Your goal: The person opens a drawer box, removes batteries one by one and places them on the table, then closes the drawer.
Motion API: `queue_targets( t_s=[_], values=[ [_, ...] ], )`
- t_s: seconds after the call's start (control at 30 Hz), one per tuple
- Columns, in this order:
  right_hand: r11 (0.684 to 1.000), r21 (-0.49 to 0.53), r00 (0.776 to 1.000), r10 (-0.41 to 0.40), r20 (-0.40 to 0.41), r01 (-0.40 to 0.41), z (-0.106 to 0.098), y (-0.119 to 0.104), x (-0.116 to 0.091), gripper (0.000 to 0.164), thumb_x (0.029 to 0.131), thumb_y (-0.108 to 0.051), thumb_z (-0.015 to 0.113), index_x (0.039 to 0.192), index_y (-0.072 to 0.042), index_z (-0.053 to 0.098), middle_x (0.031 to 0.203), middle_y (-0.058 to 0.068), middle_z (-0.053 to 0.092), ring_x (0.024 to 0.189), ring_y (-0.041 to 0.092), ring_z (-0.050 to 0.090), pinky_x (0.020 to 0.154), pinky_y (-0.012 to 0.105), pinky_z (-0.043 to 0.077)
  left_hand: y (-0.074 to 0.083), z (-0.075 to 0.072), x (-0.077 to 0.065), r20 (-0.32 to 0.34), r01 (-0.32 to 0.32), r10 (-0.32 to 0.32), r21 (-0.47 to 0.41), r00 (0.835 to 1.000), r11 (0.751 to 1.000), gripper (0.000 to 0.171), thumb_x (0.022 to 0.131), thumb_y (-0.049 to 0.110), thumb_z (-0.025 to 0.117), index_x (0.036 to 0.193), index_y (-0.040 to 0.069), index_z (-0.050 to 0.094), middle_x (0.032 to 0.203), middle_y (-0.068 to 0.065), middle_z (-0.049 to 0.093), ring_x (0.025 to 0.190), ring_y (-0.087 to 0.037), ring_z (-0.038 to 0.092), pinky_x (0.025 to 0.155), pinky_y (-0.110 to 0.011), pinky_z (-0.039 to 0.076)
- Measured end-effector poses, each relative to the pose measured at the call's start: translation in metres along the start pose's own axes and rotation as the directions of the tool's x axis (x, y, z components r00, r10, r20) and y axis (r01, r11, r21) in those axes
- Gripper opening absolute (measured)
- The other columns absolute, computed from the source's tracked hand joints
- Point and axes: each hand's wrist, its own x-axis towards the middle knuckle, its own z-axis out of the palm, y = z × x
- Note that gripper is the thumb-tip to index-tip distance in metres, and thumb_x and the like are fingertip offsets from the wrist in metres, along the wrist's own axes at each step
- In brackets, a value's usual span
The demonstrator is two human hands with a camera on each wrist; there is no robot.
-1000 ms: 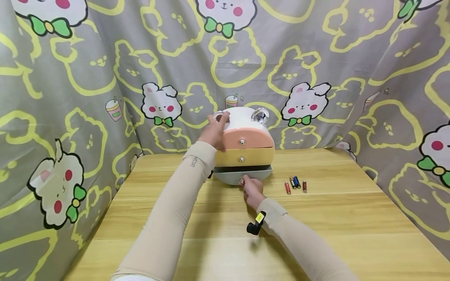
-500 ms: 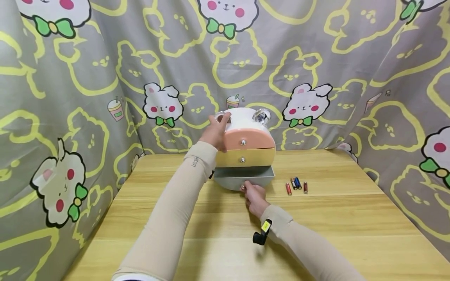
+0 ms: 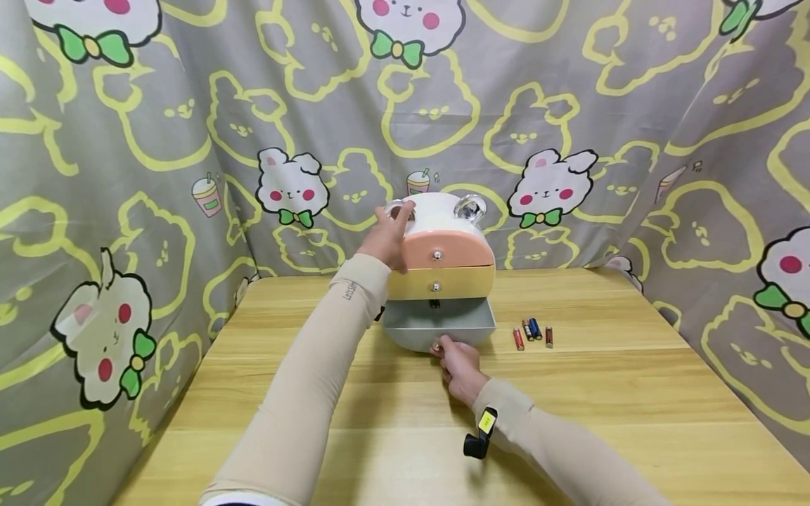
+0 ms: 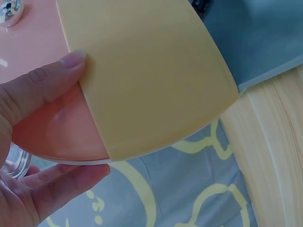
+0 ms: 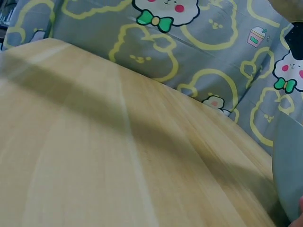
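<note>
A small drawer cabinet [image 3: 435, 211] with a white top and clear ear-shaped loops stands on the table. Its pink drawer [image 3: 458, 249] and yellow drawer [image 3: 468, 282] are pushed in, while the grey bottom drawer [image 3: 405, 339] is pulled out. My left hand [image 3: 386, 239] grips the cabinet's upper left side; in the left wrist view its thumb [image 4: 52, 78] lies on the front and the fingers on the side. With thumb and fingers my right hand [image 3: 460, 364] pinches the grey drawer's knob [image 3: 436, 346]. A small dark thing [image 3: 434, 303], unclear in kind, shows at the drawer's back.
Several batteries, among them a red battery [image 3: 519, 339] and a blue battery [image 3: 535, 329], lie on the wooden table [image 3: 601, 393] right of the cabinet. A patterned curtain [image 3: 354, 98] hangs close behind and along both sides.
My right hand has drawn the grey drawer further out toward me, so more of its inside shows, with a dark thing at the back. The left hand keeps its hold on the cabinet.
</note>
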Motion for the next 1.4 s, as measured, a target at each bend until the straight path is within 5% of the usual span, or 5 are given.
queue_targets(
  t_s=[0.77, 1.4],
  values=[
    [0.998, -0.054, 1.000, -0.010, 0.012, 0.010, -0.013, 0.012, -0.026, 0.009, 0.079, -0.011, 0.060, 0.070, -0.009, 0.059, 0.075, -0.001, 0.069, 0.048, 0.006, 0.039, 0.043, 0.020, 0.026, -0.002, 0.001, -0.002, -0.018, -0.007, 0.007, -0.023, 1.000, 1.000, 0.139, 0.044, -0.007, 0.091, 0.149, 0.037, 0.012, 0.140, -0.034, 0.012, 0.079, -0.036, 0.057, 0.057, -0.036, 0.053],
    [0.997, -0.076, 0.999, -0.002, 0.034, 0.004, -0.022, 0.019, -0.042, 0.009, 0.081, -0.012, 0.059, 0.082, -0.004, 0.061, 0.079, 0.000, 0.069, 0.049, 0.006, 0.040, 0.043, 0.019, 0.027, -0.003, 0.001, -0.001, -0.021, -0.010, 0.010, -0.004, 1.000, 1.000, 0.138, 0.045, -0.005, 0.092, 0.149, 0.037, 0.011, 0.139, -0.034, 0.013, 0.083, -0.037, 0.056, 0.062, -0.039, 0.054]
  ],
)
